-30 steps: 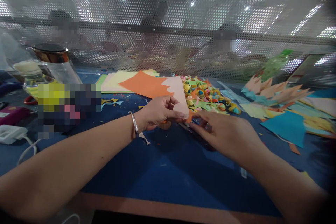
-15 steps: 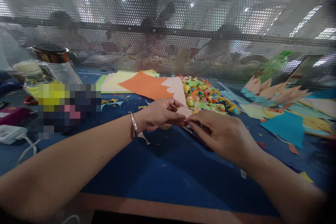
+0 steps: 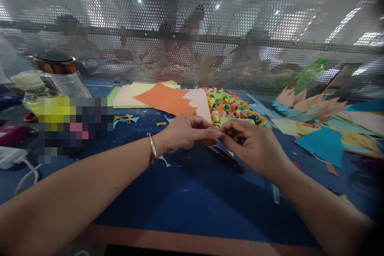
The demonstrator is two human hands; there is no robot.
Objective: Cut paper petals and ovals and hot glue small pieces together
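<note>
My left hand (image 3: 187, 134), with a silver bangle at the wrist, is closed in a pinch in front of the paper sheets. Its fingertips meet those of my right hand (image 3: 252, 140), which pinches from the other side. The small pale pink paper piece between them is almost wholly hidden by the fingers. Just below the fingertips, a slim dark red tool (image 3: 231, 161) lies on the blue table (image 3: 186, 204); its kind I cannot make out. Behind my hands, an orange paper sheet (image 3: 166, 98) overlaps a pale pink sheet (image 3: 203, 106) with a scalloped edge.
A heap of small curled paper pieces (image 3: 232, 106) lies beyond my right hand. Folded paper points (image 3: 303, 102) and a blue paper piece (image 3: 321, 144) are farther right. Bottles and a lidded glass jar (image 3: 64, 74) stand at left. A perforated metal screen (image 3: 135, 54) rises behind, people beyond it.
The pale pink paper piece, visible between my fingers before, is now mostly covered by them. My right hand has turned slightly, and more of the dark red tool shows.
</note>
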